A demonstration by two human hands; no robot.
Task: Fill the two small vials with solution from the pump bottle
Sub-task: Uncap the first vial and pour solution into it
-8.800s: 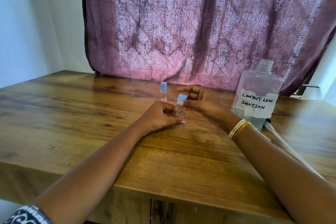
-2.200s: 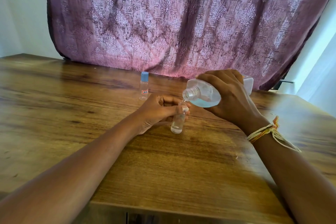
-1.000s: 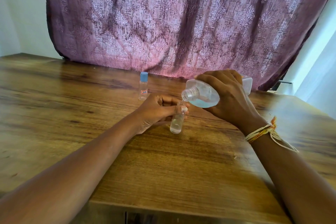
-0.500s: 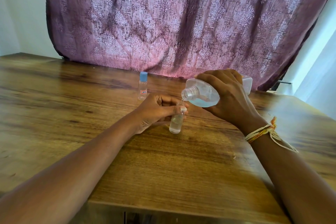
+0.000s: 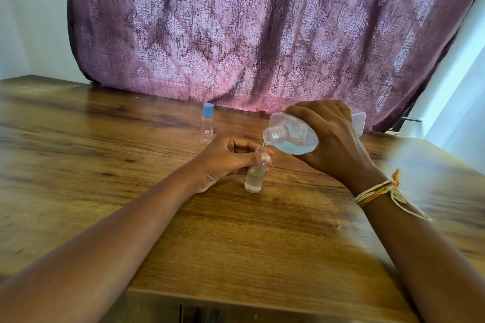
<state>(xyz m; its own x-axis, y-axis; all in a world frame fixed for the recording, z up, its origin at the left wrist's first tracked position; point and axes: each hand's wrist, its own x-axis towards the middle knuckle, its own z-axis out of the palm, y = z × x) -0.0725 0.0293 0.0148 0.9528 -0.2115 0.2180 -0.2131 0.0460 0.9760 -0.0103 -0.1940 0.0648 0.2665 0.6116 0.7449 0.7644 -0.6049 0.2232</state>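
Open vial (image 5: 254, 177) stands upright on the desk (image 5: 105, 165), near its middle, tilted slightly if at all. Left hand (image 5: 225, 161) pinches it near the neck, thumb across the front, other fingers curled behind; heel of the hand rests on the desk. Clear liquid fills the vial's lower part, roughly to half.

Right hand (image 5: 330, 139) grips the bottle (image 5: 294, 135) from above, fingers wrapped round its body. Bottle is tipped almost level, uncapped threaded mouth pointing left and down, just over the vial's mouth. A thin stream or drop shows at the bottle's lip, meeting the vial's opening. Pale blue solution lies pooled along the bottle's lower side.

Second vial (image 5: 206, 124) stands upright toward the far edge, blue cap on, small label on its front, well apart from both hands. Thread bracelet (image 5: 378, 190) on the right wrist. Purple curtain (image 5: 262, 29) hangs behind the far edge.
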